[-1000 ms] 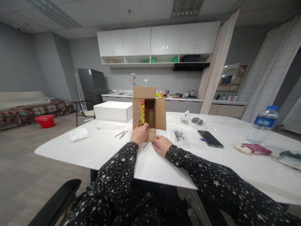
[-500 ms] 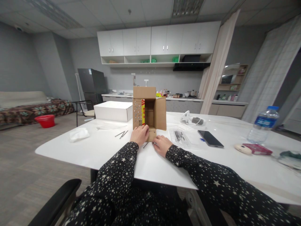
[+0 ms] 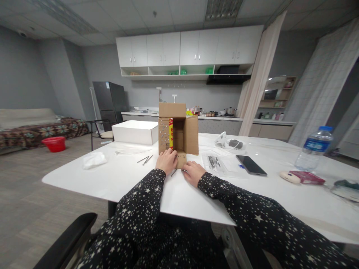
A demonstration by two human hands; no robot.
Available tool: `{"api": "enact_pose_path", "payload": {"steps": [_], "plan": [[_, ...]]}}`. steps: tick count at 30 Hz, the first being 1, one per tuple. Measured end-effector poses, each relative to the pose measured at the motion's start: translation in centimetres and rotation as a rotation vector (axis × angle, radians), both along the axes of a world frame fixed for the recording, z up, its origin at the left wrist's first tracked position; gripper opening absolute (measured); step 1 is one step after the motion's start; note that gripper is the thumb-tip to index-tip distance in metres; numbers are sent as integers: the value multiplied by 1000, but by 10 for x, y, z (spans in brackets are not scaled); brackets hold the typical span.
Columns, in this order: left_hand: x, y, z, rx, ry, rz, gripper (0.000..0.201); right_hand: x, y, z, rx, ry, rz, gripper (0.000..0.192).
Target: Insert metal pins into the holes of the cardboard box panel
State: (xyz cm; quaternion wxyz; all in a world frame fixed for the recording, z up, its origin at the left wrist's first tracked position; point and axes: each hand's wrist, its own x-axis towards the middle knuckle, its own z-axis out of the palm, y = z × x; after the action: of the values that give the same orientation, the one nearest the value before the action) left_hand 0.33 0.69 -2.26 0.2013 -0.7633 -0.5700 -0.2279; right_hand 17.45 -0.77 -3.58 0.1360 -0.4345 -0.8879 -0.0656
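Left hand (image 3: 167, 161) laid flat on cardboard box (image 3: 178, 130) front flap, gripping nothing | right hand (image 3: 193, 172) on worktop (image 3: 134, 179), grip indiscernible | box open, contents hidden.

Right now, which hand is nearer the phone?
Right. The right hand rests on the table left of the phone, with a clear plastic tray between them; the left hand sits farther left, against the cardboard box.

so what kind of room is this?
Likely a studio flat or a mock-up home: wall cabinets over a kitchen counter, a fridge, a sofa, and a white table in the middle.
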Motion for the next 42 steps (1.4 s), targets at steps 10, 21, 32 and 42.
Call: {"api": "enact_pose_path", "payload": {"steps": [10, 21, 32, 42], "plan": [[6, -3, 3, -44, 4, -125, 16, 0, 3, -1, -8, -7, -6, 26], [6, -4, 0, -184, 14, -260, 14, 1, 5, -2, 6, -22, -1, 24], [7, -8, 2, -226, 16, -248, 15, 1, 7, -5, 20, -11, -2, 24], [6, -9, 0, -239, 21, -261, 15, 1, 3, -1, 8, -17, -11, 24]]}}
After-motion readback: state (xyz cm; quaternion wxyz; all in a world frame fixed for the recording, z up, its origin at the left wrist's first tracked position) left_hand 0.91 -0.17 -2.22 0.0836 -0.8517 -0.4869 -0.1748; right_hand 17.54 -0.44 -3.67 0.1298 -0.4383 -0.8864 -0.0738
